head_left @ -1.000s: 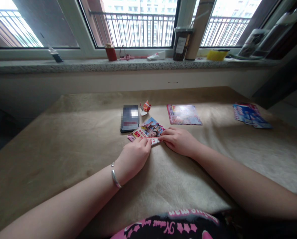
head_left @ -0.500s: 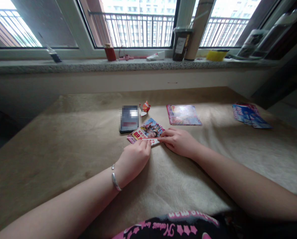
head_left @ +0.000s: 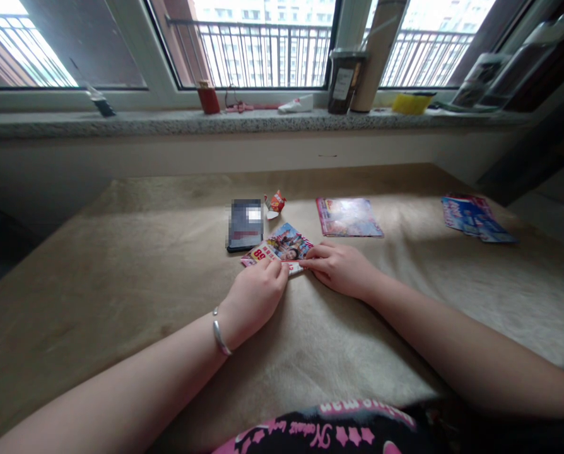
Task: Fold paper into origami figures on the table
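Nearest my camera, the left hand [head_left: 256, 293], a silver bracelet [head_left: 221, 340] at its wrist, lies on the near edge of a folded leaflet [head_left: 286, 241], fingers close together. I cannot tell whether its thumb grips beneath. The right hand [head_left: 341, 268] has its fingertips on the leaflet's right corner; whether that is a pinch or a downward press I cannot establish. The leaflet lies flat on the tabletop [head_left: 144, 265], in front of me at the middle.

Handling, in my judgement: light, thin, springy at the folds, glossy enough to slide, easily creased or torn. I would take hold along the near edge and pin the right corner flat; a pull on the far point would likely skew the folds.

Difference noted: against half a second ago, the left fingers sit slightly further onto the leaflet, covering more of the printed figure. I find no clear shift in the right hand.

Just beyond the leaflet's left side lies a dark flat device [head_left: 245, 225], its face obscured; contact between them uncertain. Past it sits a small orange wrapper [head_left: 276, 205]. To the right lies a stack of glossy sheets [head_left: 351, 217]; well apart, fanned blue sheets [head_left: 475, 219]. These appear unmoved.
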Available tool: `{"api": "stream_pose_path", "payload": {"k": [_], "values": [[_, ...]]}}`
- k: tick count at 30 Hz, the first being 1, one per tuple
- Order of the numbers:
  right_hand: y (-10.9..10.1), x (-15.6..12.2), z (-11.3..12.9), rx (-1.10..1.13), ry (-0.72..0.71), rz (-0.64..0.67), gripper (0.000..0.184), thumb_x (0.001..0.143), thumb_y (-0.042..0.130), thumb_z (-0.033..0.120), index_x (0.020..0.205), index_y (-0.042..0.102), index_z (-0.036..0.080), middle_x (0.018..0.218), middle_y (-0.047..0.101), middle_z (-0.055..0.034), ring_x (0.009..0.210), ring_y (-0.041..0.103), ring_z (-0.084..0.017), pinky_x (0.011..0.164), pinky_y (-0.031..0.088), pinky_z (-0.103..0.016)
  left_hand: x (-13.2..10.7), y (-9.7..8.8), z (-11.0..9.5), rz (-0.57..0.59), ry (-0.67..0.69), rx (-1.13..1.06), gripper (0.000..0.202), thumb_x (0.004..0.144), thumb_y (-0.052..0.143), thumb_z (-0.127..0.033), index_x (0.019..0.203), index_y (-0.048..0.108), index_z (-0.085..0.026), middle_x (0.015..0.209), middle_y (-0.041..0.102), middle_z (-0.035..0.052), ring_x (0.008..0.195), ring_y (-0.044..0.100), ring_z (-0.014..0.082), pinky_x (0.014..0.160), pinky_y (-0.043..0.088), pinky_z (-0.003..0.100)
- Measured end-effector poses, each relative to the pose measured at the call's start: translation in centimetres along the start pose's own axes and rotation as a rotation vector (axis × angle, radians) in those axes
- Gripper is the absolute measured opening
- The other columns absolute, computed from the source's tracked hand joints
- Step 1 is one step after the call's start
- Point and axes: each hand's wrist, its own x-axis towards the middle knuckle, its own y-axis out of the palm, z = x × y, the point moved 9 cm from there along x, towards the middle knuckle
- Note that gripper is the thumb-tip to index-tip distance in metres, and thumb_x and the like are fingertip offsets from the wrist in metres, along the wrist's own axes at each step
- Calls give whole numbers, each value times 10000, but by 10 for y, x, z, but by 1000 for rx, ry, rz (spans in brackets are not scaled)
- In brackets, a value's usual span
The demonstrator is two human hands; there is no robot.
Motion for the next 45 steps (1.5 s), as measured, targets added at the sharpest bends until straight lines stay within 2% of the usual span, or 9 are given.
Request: {"api": "stream_pose_path", "payload": {"k": [7, 10, 14, 20, 28, 32, 37, 45], "values": [[2, 0, 1, -35, 7, 15, 292, 879, 488, 193, 1095, 668, 271, 958, 670, -44, 829, 572, -159, 679, 437, -259, 4, 2, 3, -42, 10, -24, 215, 905, 428, -169, 1042, 587, -122, 926, 584, 97, 835, 534, 222, 748, 481, 345], [0, 0, 0, -40, 17, 25, 288, 880, 485, 183, 1091, 665, 262, 945, 672, -39, 818, 580, -153, 666, 420, -248, 4, 1, 4, -68, 17, -60, 253, 920, 408, -196, 1101, 574, -135, 951, 582, 94, 869, 521, 231, 791, 476, 367], [-3, -2, -8, -43, 57, 57, 228, 878, 493, 189, 981, 695, 214, 883, 672, -42, 770, 581, -145, 644, 398, -242, 3, -2, 5, -105, 6, -102, 294, 924, 402, -216, 1170, 552, -152, 1014, 575, 99, 914, 507, 237, 852, 460, 389], [-5, -5, -17, -47, 71, 96, 216, 879, 500, 202, 887, 715, 204, 828, 660, -49, 720, 564, -134, 628, 373, -242, 3, -3, 8, -89, -51, -155, 286, 894, 430, -206, 1129, 588, -167, 981, 569, 100, 942, 504, 251, 870, 454, 409], [-3, -5, -17, -11, 76, 100, 221, 874, 499, 187, 887, 719, 195, 860, 657, -57, 746, 568, -140, 659, 393, -245, 2, 6, 1, -74, 28, -181, 387, 914, 395, -268, 1243, 489, -88, 1247, 505, 141, 1136, 459, 256, 1017, 367, 424], [-3, -6, -22, 29, 103, 109, 219, 871, 505, 191, 890, 723, 207, 845, 654, -48, 741, 573, -138, 665, 402, -245, 1, 6, 0, -53, 46, -198, 413, 921, 397, -320, 1257, 476, -95, 1230, 511, 144, 1110, 467, 258, 1001, 372, 425], [-5, -5, -26, 48, 136, 136, 206, 840, 527, 146, 864, 722, 208, 804, 653, -37, 715, 572, -133, 648, 402, -241, 1, 1, 0, -42, 57, -239, 423, 912, 415, -357, 1293, 446, -174, 1192, 512, 109, 1058, 465, 253, 962, 386, 425], [-5, -6, -27, 75, 104, 139, 242, 840, 501, 130, 891, 719, 223, 881, 664, -42, 755, 582, -138, 683, 417, -257, 3, 2, 2, -25, 39, -267, 408, 911, 401, -358, 1279, 449, -189, 1171, 501, 99, 1080, 448, 252, 985, 360, 423]]}}
